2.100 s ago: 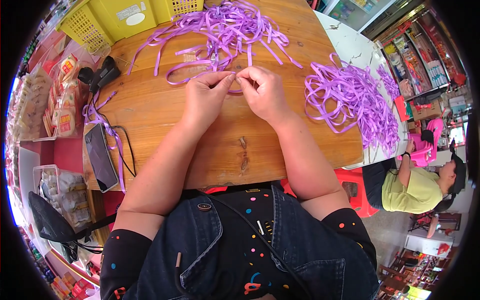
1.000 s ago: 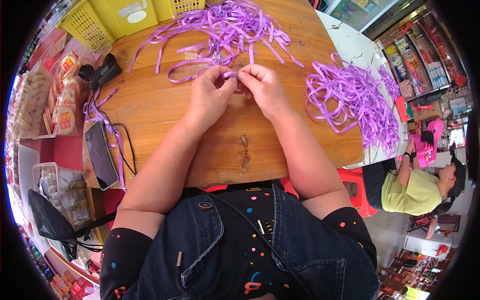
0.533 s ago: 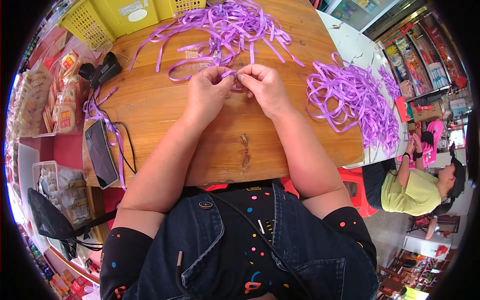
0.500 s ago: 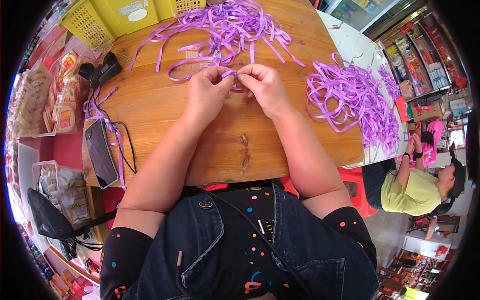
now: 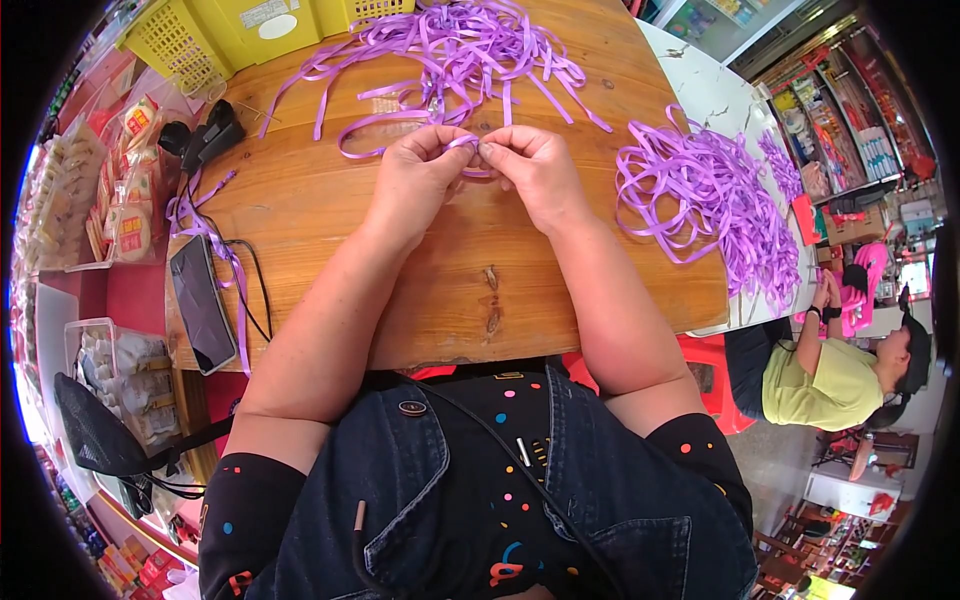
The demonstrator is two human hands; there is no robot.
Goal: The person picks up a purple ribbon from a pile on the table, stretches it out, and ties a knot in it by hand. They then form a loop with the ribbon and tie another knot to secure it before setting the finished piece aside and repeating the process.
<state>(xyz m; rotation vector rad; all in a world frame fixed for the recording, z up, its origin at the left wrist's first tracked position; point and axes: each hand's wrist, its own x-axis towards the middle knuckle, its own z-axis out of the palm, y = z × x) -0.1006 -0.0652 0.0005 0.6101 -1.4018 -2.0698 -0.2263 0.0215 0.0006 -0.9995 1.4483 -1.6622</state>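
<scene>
Though less visible earlier, ribbon [image 5: 461,142] clearer.

And it's the wooden table [image 5: 455,290] carrying the load! Just right of the yellow crate [image 5: 245,48], a loose tangle of purple ribbon [image 5: 465,50]; farther right of the crate, a second purple heap [image 5: 695,190]; on the near side of the crate, a dark phone [image 5: 203,305], black cable [image 5: 264,295] beside it.
</scene>
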